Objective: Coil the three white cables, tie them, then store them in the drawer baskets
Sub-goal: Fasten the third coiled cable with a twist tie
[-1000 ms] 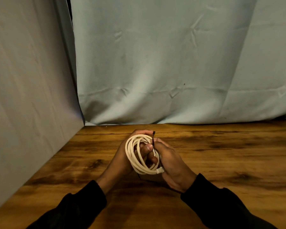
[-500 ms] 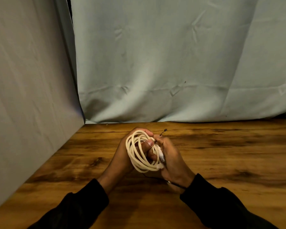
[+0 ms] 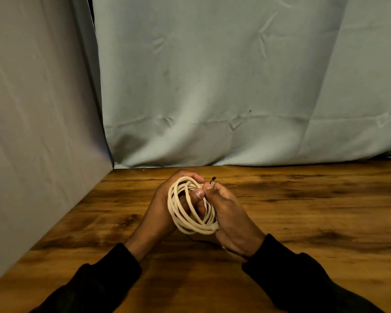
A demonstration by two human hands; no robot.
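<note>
A coiled white cable [image 3: 191,211] was held above the wooden table [image 3: 303,211], gripped by the left hand [image 3: 165,208] with its thumb through the loops. A thin black tie [image 3: 212,179] was pinched by the right hand [image 3: 226,213] beside the coil.

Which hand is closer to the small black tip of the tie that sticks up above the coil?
The right hand. Its fingertips pinch the thin tie just below the black tip. The left hand grips the white cable coil on the tip's left, slightly farther away.

Coiled white cable [image 3: 191,211] in both hands' grip — left hand [image 3: 160,208], right hand [image 3: 230,218].
</note>
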